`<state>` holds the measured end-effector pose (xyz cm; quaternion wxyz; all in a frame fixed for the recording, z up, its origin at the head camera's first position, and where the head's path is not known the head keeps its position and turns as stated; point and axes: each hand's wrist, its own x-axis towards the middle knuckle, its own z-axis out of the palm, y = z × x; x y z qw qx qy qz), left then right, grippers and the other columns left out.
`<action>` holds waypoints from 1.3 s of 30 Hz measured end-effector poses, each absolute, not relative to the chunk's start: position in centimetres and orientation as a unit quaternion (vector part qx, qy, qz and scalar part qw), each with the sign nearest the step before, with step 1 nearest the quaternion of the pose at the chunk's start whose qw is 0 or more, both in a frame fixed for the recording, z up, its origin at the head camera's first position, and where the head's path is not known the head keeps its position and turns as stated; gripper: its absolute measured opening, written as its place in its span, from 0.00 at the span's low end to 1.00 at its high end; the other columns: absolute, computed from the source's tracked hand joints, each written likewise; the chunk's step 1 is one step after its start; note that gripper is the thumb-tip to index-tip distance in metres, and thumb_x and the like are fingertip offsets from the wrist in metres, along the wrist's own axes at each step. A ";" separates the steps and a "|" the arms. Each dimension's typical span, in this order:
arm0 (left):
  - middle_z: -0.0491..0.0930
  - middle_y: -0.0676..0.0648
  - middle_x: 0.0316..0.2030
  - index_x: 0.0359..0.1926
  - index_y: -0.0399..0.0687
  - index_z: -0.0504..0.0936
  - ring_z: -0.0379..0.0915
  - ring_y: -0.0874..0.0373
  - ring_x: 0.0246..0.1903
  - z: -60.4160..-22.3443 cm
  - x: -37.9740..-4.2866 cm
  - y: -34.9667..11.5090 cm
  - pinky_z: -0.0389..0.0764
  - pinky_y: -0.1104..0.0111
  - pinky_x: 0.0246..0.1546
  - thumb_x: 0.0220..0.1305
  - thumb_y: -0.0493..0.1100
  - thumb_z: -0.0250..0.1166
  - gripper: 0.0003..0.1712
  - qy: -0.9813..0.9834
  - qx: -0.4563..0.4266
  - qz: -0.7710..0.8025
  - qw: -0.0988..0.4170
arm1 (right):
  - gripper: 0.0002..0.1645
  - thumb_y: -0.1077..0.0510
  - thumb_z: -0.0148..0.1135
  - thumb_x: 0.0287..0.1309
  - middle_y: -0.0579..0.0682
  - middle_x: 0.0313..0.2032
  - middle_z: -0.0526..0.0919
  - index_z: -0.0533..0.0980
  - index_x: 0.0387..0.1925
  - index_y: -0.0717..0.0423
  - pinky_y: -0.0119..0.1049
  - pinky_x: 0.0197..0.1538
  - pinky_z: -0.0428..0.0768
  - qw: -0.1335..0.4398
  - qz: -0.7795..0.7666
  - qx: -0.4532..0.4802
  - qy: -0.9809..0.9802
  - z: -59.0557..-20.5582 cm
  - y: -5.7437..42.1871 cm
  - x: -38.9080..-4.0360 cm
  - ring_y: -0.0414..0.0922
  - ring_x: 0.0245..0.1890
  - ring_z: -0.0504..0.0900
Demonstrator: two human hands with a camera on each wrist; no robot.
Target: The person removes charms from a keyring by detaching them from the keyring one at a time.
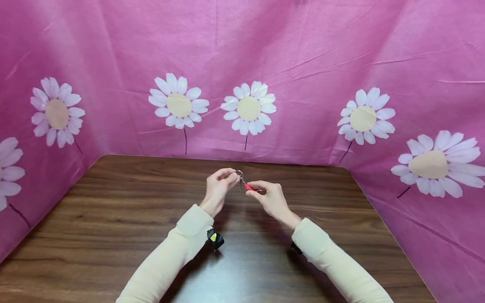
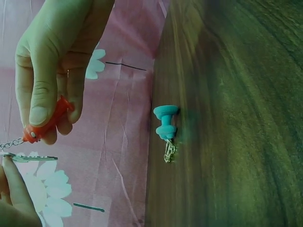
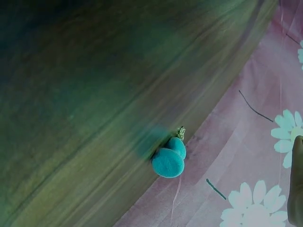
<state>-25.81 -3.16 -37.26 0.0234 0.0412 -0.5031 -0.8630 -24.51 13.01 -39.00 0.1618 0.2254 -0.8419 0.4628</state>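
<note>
Above the far part of the table, my left hand pinches a metal key ring between thumb and fingers. A key hangs from the ring. A short chain joins it to a small red figure keychain. Thumb and fingers of my right hand grip that red figure, whose eye shows in the left wrist view. On the table lies a teal spool-shaped keychain with a gold-coloured chain, apart from both hands; the head view does not show it.
The brown wood-grain table meets a pink cloth printed with white daisies along its back and sides. Both forearms reach over the table in pale sleeves, with a dark wrist device by the left cuff.
</note>
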 end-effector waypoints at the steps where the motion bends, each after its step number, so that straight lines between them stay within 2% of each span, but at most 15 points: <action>1: 0.79 0.50 0.26 0.30 0.39 0.79 0.78 0.64 0.26 -37.3 -25.8 -3.2 0.80 0.72 0.37 0.55 0.25 0.59 0.07 -0.500 0.042 -0.865 0.022 | 0.15 0.60 0.70 0.44 0.53 0.33 0.86 0.82 0.37 0.59 0.35 0.34 0.81 0.158 0.463 0.226 -0.842 -39.1 13.0 -24.5 0.44 0.31 0.84; 6: 0.79 0.51 0.28 0.37 0.31 0.78 0.78 0.65 0.27 -37.3 -25.7 -3.3 0.80 0.72 0.39 0.56 0.26 0.59 0.07 -0.527 0.028 -0.849 0.018 | 0.14 0.59 0.69 0.45 0.53 0.33 0.86 0.82 0.37 0.59 0.33 0.30 0.81 0.146 0.463 0.220 -0.846 -38.8 13.2 -24.7 0.44 0.29 0.84; 9: 0.80 0.46 0.32 0.45 0.29 0.77 0.78 0.65 0.29 -37.4 -25.7 -3.8 0.80 0.72 0.40 0.58 0.27 0.57 0.13 -0.589 0.000 -0.807 0.024 | 0.14 0.59 0.69 0.45 0.53 0.33 0.86 0.82 0.37 0.58 0.29 0.28 0.79 0.152 0.462 0.209 -0.848 -38.2 13.5 -24.8 0.43 0.28 0.84; 12: 0.80 0.39 0.37 0.47 0.30 0.77 0.78 0.65 0.31 -37.5 -25.6 -4.2 0.79 0.70 0.42 0.59 0.27 0.56 0.15 -0.639 -0.033 -0.768 0.013 | 0.13 0.59 0.70 0.44 0.51 0.32 0.86 0.82 0.37 0.57 0.28 0.29 0.79 0.170 0.453 0.195 -0.853 -37.6 13.8 -24.8 0.42 0.29 0.84; 16: 0.80 0.37 0.38 0.45 0.28 0.78 0.78 0.64 0.32 -37.8 -25.5 -4.4 0.79 0.67 0.43 0.58 0.29 0.58 0.13 -0.656 -0.064 -0.752 -0.013 | 0.14 0.59 0.70 0.44 0.50 0.32 0.86 0.83 0.37 0.56 0.33 0.34 0.80 0.179 0.437 0.196 -0.859 -37.1 13.9 -24.8 0.43 0.32 0.84; 18: 0.81 0.38 0.36 0.42 0.29 0.79 0.79 0.61 0.32 -37.9 -25.5 -4.5 0.80 0.66 0.43 0.57 0.30 0.59 0.11 -0.669 -0.076 -0.740 -0.010 | 0.14 0.59 0.70 0.44 0.50 0.32 0.86 0.83 0.37 0.56 0.36 0.35 0.80 0.180 0.432 0.204 -0.860 -37.1 14.0 -24.9 0.43 0.33 0.84; 23: 0.83 0.41 0.30 0.34 0.36 0.83 0.81 0.55 0.30 -38.3 -25.8 -4.7 0.81 0.68 0.36 0.54 0.33 0.64 0.06 -0.736 -0.085 -0.669 0.059 | 0.14 0.58 0.71 0.42 0.49 0.31 0.86 0.83 0.36 0.55 0.38 0.36 0.79 0.204 0.406 0.205 -0.867 -37.3 14.1 -24.9 0.43 0.33 0.84; 26: 0.84 0.42 0.29 0.33 0.35 0.83 0.80 0.58 0.27 -38.2 -25.9 -4.6 0.80 0.68 0.34 0.53 0.32 0.64 0.05 -0.738 -0.060 -0.667 0.081 | 0.13 0.59 0.71 0.43 0.50 0.31 0.86 0.83 0.35 0.56 0.37 0.32 0.79 0.204 0.402 0.212 -0.867 -37.8 14.2 -24.9 0.41 0.30 0.83; 30: 0.82 0.44 0.29 0.37 0.29 0.79 0.78 0.65 0.27 -38.0 -25.8 -4.5 0.81 0.67 0.38 0.55 0.29 0.62 0.08 -0.662 -0.015 -0.747 0.063 | 0.14 0.59 0.70 0.44 0.51 0.31 0.86 0.82 0.36 0.58 0.32 0.31 0.79 0.190 0.393 0.233 -0.869 -38.9 14.4 -24.8 0.41 0.29 0.83; 33: 0.81 0.47 0.29 0.38 0.25 0.77 0.79 0.65 0.28 -38.0 -25.8 -4.8 0.80 0.69 0.40 0.56 0.28 0.60 0.09 -0.607 0.006 -0.792 0.063 | 0.14 0.58 0.70 0.44 0.51 0.32 0.86 0.83 0.36 0.58 0.27 0.29 0.78 0.169 0.395 0.217 -0.877 -39.7 14.9 -24.8 0.40 0.29 0.83; 36: 0.81 0.47 0.29 0.39 0.26 0.77 0.79 0.64 0.29 -38.1 -25.9 -5.3 0.80 0.69 0.41 0.56 0.28 0.60 0.08 -0.611 -0.001 -0.790 0.055 | 0.13 0.60 0.70 0.43 0.53 0.32 0.86 0.82 0.35 0.59 0.25 0.27 0.77 0.139 0.416 0.186 -0.879 -40.3 15.5 -24.8 0.42 0.29 0.83; 39: 0.82 0.44 0.32 0.39 0.28 0.78 0.79 0.63 0.31 -38.5 -25.9 -5.8 0.80 0.69 0.42 0.57 0.29 0.60 0.09 -0.656 -0.030 -0.754 0.026 | 0.14 0.61 0.69 0.44 0.56 0.33 0.86 0.82 0.36 0.61 0.26 0.27 0.78 0.110 0.430 0.172 -0.880 -40.5 15.7 -24.9 0.45 0.29 0.84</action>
